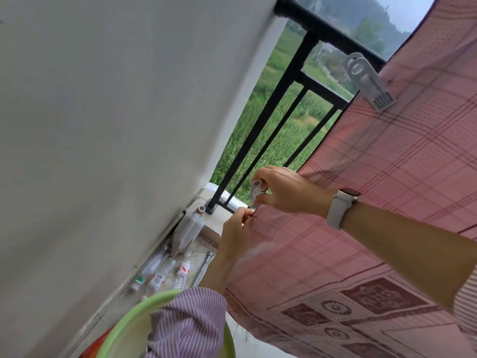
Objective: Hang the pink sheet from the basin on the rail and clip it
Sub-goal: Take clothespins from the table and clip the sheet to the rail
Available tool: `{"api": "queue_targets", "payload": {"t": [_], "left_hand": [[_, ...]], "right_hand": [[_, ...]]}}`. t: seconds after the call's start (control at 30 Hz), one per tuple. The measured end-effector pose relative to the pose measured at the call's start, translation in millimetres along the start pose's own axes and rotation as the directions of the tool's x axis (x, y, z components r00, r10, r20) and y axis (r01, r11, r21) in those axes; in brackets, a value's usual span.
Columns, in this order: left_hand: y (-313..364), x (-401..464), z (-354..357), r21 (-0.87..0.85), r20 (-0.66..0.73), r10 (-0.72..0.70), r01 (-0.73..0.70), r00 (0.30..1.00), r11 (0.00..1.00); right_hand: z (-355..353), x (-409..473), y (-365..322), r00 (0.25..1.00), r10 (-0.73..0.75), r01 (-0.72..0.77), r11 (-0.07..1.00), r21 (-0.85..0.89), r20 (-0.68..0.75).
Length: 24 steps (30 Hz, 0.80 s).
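A: Sheet (387, 177) status?

B: Draped over the rail (333, 32), hanging down on the near side. One white clip (369, 82) sits on it at the top edge, jaws closed over cloth and rail. So hanging is done, first clip done.

A: And the hands?

B: Both at the sheet's lower side edge, by the railing bars. Right hand (284, 189), the one with the white wristband, holds a second clip (255, 192) in curled fingers. Left hand (238, 228) pinches the sheet's hem just below that clip. The clip's tip is at the hem; cannot tell whether its jaws are on the cloth yet.

A: What is left, then?

B: Judgement: second clip to be seated on the edge, possibly onto a bar. The rest of the rail is out of view, so further clips cannot be ruled in or out.

A: Basin?

B: Green basin (121, 324) at the bottom, partly behind the striped sleeve (188, 321); its inside is not clearly shown. Bottles (165, 275) lie on the floor by the wall (103, 125).
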<state>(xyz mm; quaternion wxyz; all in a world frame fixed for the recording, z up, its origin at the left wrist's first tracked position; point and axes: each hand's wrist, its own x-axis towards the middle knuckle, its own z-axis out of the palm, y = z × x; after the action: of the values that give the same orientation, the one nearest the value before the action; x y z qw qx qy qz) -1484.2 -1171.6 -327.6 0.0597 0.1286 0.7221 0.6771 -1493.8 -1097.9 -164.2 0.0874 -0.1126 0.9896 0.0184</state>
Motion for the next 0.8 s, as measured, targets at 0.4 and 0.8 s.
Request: {"api": "queue_targets", "payload": {"t": [0.4, 0.8], "left_hand": [[0, -3, -6, -0.209, 0.0, -0.088, 0.086, 0.996, 0.974], [-5, -4, -4, -0.06, -0.078, -0.022, 0.017, 0.997, 0.998]], "right_hand": [[8, 2, -5, 0.999, 0.008, -0.003, 0.993, 0.119, -0.037], [9, 8, -7, 0.998, 0.025, -0.036, 0.98, 0.197, 0.06]]}}
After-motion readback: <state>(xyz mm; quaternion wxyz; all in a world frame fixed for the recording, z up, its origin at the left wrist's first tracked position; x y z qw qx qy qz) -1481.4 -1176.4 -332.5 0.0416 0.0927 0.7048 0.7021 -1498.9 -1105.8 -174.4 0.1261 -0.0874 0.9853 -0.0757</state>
